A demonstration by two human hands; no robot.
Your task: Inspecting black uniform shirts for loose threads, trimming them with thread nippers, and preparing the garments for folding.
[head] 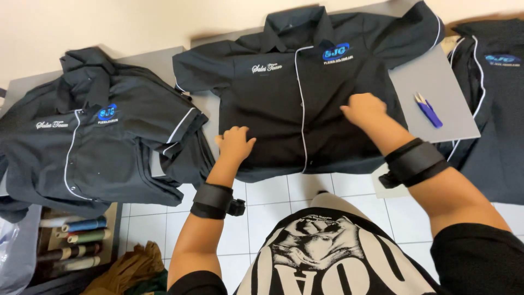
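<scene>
Two bare hands lie flat on a dark shirt [305, 109] spread front-up across the middle of the bench [436, 93], seen from the head camera looking down. The left hand [236, 143] rests at about 7 o'clock on the shirt body, near its lower hem, fingers loosely spread, palm down, grasping nothing. The right hand [364, 108] presses at about 3 o'clock of the shirt's front, just right of the white-piped placket, likewise released and flat. Each wrist wears a black band.

Judging by the way it drapes and wrinkles, the shirt is light, soft, thin woven cloth, limp rather than stiff, not fragile and not slippery on the grey surface. It should slide and crease easily under a flat palm. The firmer places to take hold look to be the collar at 12 o'clock, the shoulder seams and the hem, while the buttoned placket gives a straight line to fold about.

At 9 o'clock from the shirt sits a heap of similar dark shirts [93, 136], well apart from the left hand. At 3 o'clock, near the right hand, a small blue thread snip [428, 111] lies on the bare grey bench, and beyond it another dark shirt [494, 98]. White floor tiles [284, 202] show below, with rolls in a box [76, 240] at 8 o'clock.
</scene>
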